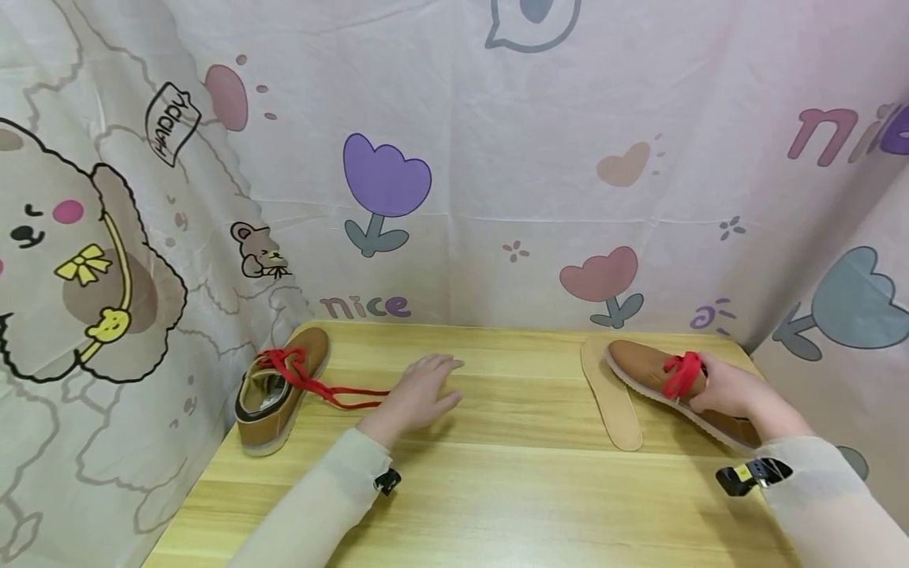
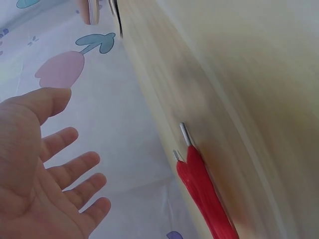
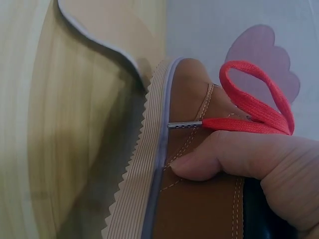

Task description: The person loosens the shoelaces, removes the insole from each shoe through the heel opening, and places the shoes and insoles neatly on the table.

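A brown shoe with a tied red lace is at the table's right side. My right hand grips it, the thumb pressed on its side near the sole. Partly behind this shoe's toe, a tan insole lies on the wood. My left hand hovers over the middle of the table with its fingers spread and nothing in them. Near it, the metal-tipped ends of a long red lace trail from the other brown shoe, which stands at the left edge.
The light wooden table ends at the back against a printed curtain, which also hangs down both sides. A black wrist camera is strapped to my left sleeve, and another wrist camera to the right.
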`<action>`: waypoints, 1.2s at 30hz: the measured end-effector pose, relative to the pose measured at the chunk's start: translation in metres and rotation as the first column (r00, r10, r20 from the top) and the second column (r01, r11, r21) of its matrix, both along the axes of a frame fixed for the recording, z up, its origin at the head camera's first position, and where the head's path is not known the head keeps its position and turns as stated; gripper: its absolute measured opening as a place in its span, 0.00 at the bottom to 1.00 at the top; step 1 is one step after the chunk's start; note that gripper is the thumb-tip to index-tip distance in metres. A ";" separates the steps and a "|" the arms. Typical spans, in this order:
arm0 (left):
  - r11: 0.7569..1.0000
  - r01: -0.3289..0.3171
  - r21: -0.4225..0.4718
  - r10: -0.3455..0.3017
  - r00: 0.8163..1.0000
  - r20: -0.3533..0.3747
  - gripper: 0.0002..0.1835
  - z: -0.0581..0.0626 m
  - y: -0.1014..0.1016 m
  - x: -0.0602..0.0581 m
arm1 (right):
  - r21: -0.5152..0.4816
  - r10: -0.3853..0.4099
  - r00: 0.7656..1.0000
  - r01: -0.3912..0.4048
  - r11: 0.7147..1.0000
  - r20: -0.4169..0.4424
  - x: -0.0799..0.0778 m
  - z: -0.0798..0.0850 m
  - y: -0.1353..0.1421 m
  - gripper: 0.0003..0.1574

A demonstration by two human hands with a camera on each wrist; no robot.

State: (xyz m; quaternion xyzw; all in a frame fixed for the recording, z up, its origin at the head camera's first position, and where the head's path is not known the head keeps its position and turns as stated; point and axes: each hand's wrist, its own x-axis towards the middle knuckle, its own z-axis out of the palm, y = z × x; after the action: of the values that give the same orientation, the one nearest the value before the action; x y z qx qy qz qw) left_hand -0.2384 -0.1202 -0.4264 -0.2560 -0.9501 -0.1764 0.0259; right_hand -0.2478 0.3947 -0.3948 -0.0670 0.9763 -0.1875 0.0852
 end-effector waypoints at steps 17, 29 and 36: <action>0.997 0.051 0.056 -0.053 0.998 0.024 0.33 -0.001 0.039 -0.005 | 0.050 0.089 0.994 -0.086 0.995 -0.058 0.003 0.007 -0.038 0.53; 0.994 0.077 0.081 -0.081 0.995 0.049 0.33 -0.002 0.063 -0.011 | 0.065 0.142 0.986 -0.137 0.988 -0.089 0.007 0.010 -0.062 0.50; 0.991 0.100 0.092 -0.105 0.993 0.052 0.34 -0.004 0.078 -0.014 | 0.076 0.176 0.979 -0.169 0.983 -0.105 0.011 0.017 -0.079 0.50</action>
State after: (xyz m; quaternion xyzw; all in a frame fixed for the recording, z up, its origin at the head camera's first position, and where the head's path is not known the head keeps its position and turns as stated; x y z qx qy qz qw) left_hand -0.2526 -0.0425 -0.4301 -0.2981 -0.9272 -0.2267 0.0012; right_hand -0.2370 0.3159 -0.3777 -0.1590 0.9757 -0.1428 0.0488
